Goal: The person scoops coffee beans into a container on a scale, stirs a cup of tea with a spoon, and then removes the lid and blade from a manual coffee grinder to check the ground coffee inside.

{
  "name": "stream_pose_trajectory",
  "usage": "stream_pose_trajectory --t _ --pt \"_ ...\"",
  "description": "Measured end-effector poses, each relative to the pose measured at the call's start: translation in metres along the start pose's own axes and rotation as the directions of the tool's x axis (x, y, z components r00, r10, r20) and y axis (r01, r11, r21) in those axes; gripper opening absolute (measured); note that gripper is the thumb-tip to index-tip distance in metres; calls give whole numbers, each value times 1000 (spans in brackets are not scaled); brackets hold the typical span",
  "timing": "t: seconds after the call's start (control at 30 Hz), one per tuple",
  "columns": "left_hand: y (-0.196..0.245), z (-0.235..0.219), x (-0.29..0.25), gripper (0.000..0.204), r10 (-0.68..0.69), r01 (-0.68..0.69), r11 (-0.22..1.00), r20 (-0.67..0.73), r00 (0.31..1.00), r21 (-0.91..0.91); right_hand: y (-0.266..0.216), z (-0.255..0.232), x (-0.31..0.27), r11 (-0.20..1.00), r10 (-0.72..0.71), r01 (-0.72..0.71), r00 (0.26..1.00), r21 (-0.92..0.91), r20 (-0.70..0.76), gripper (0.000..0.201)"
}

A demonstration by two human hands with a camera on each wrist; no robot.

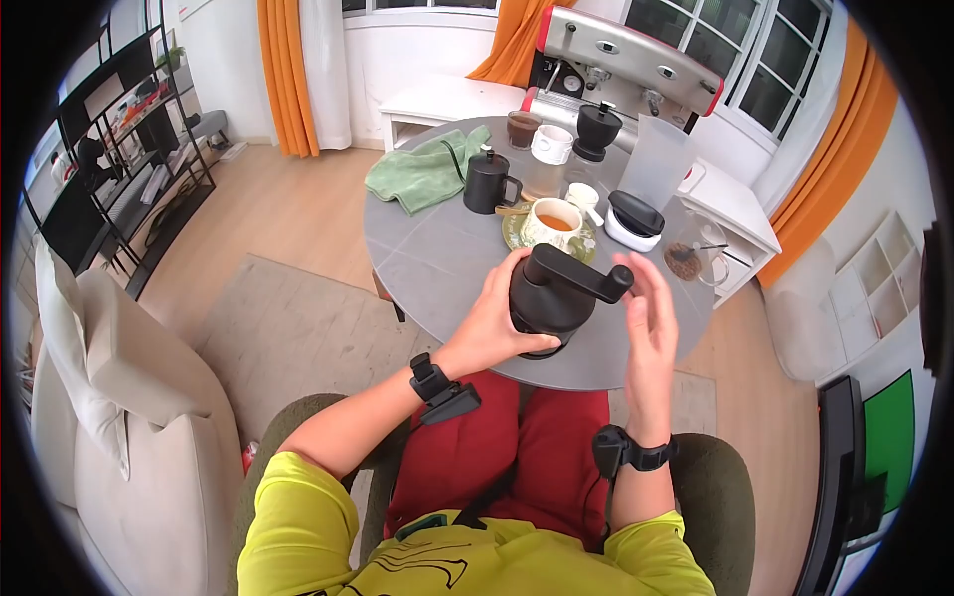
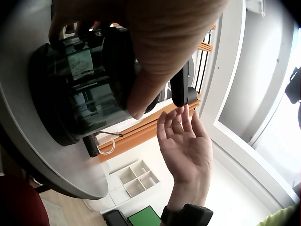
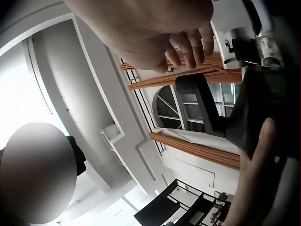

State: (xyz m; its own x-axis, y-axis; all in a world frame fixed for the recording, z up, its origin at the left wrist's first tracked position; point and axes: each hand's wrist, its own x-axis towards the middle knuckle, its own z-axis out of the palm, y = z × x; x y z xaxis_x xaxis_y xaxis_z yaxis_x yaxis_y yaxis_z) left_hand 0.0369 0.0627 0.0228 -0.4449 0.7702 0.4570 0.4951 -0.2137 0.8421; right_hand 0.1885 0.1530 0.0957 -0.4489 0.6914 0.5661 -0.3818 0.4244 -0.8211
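A black hand grinder [image 1: 550, 298] stands at the near edge of the round grey table [image 1: 437, 283]. My left hand [image 1: 492, 323] grips its body, with the thumb across the near side. In the left wrist view the grinder's clear lower part [image 2: 89, 89] shows beneath that hand [image 2: 164, 42]. The crank arm points right and ends in a black knob [image 1: 615, 283]. Beside the knob is my right hand [image 1: 651, 313], its fingers extended and slightly bent, palm toward the grinder. In the right wrist view the right hand [image 3: 155, 33] is apart from the crank knob [image 3: 188, 84].
Behind the grinder are a cup of orange-brown liquid [image 1: 553, 223] on a green plate, a black pot [image 1: 489, 182], a green cloth [image 1: 422, 174], a second grinder [image 1: 597, 132] and a black-and-white device [image 1: 634, 221]. A glass jug with beans [image 1: 684, 260] stands at the right. An espresso machine [image 1: 626, 65] is farther back.
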Motion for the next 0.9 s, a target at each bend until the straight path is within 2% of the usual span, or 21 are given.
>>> stream_pose_trajectory --t 0.03,0.1,0.17,0.23,0.27,0.3,0.37,0.43,0.5,0.53,0.57,0.63,0.67,0.7,0.77,0.8,0.9 --pt "0 0 0 110 -3 3 1000 0 1000 -6 3 -3 -2 1000 2 -2 1000 1 0 28" --pt "2 -2 0 110 -9 9 1000 -4 1000 -9 9 -14 -3 991 38 -37 999 -132 9 29" --pt "6 -2 -1 109 -59 59 998 16 998 -33 5 -20 -1 989 74 -74 997 -128 -6 30" --pt "2 -1 -1 109 -35 35 999 5 999 -21 2 -19 2 994 72 -78 994 -77 -81 30" --pt "1 0 0 109 -11 11 1000 -7 1000 -8 2 -10 5 1000 -6 5 999 -22 -39 31" --pt "1 1 1 109 -12 12 1000 1 1000 -10 2 -9 2 1000 -4 3 999 -24 -46 31" --pt "1 0 1 109 -7 7 999 5 1000 -34 3 -8 -2 1000 7 -5 995 -23 98 30" --pt "3 -1 1 109 -18 18 999 6 1000 -26 8 -18 -3 998 12 -8 998 -64 65 31" --pt "7 -3 0 109 -31 31 999 1 1000 -20 6 -29 1 995 83 -85 996 -57 -37 34" --pt "9 -4 1 112 -60 61 998 22 998 -7 3 -24 1 999 42 -44 997 -25 -62 33" --pt "10 -5 1 115 -90 90 996 44 995 6 1 -15 1 999 43 -44 997 -26 -58 33" --pt "9 -4 1 115 -79 79 997 38 996 5 -6 5 -1 997 -80 79 996 -13 -35 29" --pt "8 -4 1 115 -65 65 998 31 997 6 0 -1 -4 999 -39 40 999 -35 39 29" --pt "7 -3 1 115 -66 66 998 29 997 7 2 -8 -5 999 -39 40 998 -33 40 29" --pt "4 -3 0 109 -39 39 999 10 999 -2 5 -24 -3 988 70 -67 997 -139 21 32" --pt "4 -3 0 109 -40 40 999 5 999 -2 4 -29 0 989 102 -103 995 -101 -24 33" --pt "4 -3 0 109 -30 30 1000 11 999 3 1 -11 4 1000 16 -16 999 -17 -31 31"
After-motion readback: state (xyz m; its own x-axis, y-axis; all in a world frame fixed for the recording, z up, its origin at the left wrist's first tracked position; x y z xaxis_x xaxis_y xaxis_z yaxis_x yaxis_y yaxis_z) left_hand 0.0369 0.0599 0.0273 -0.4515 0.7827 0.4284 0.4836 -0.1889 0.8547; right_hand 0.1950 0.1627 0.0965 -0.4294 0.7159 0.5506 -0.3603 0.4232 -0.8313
